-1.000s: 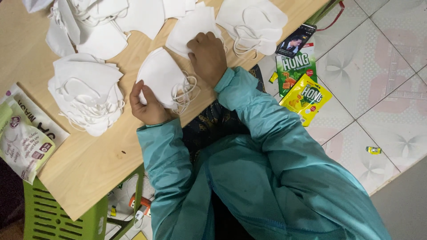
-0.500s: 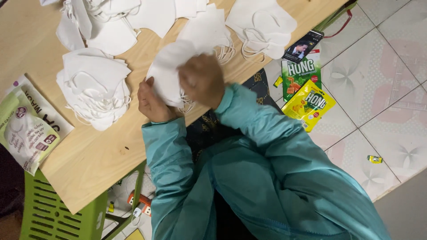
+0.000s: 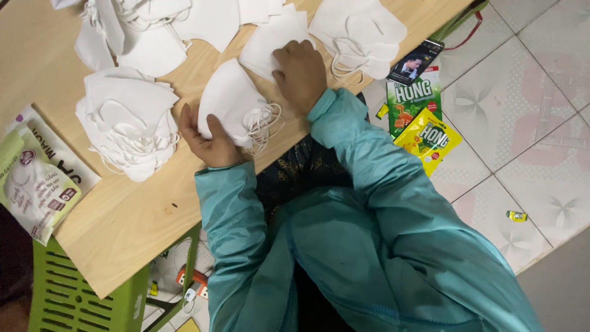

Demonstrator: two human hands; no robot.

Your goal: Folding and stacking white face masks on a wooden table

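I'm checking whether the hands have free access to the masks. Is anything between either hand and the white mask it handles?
Nothing visible. The left hand already grips the folded white mask, and the right hand rests directly on another flat mask.

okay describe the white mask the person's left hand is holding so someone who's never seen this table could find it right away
Start at the light wooden table and follow its near edge to the two teal sleeves. The left hand grips a small stack of white face masks there, with loose ear loops spilling toward the right hand. Unlike the bigger mask pile further left, it is the only one held by a hand at the table's edge.
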